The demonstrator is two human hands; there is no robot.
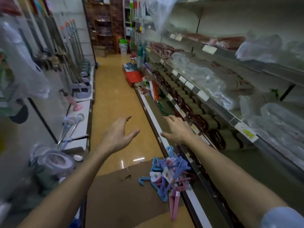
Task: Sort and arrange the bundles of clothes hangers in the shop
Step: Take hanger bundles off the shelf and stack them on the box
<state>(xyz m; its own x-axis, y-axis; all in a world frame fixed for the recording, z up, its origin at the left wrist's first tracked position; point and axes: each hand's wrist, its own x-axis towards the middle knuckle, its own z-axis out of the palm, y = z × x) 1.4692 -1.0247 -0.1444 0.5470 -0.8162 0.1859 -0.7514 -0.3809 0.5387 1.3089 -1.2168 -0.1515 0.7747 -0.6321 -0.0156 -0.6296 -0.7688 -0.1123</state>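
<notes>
Head view down a narrow shop aisle: both bare arms reach forward over the tan floor [113, 89]. The left hand [117, 136] hangs mid-air with fingers spread wide, holding nothing. The right hand [176, 130] is also loosely spread and empty, hovering near the edge of the low right-hand shelf [153, 116]. Bundles of clothes hangers [169, 176], blue, lilac and pink with paper tags, lie in a heap near the viewer, on a flattened sheet of cardboard [118, 195] against the base of that shelf. Folded brown and beige goods [197, 116] fill the shelf beyond the right hand.
</notes>
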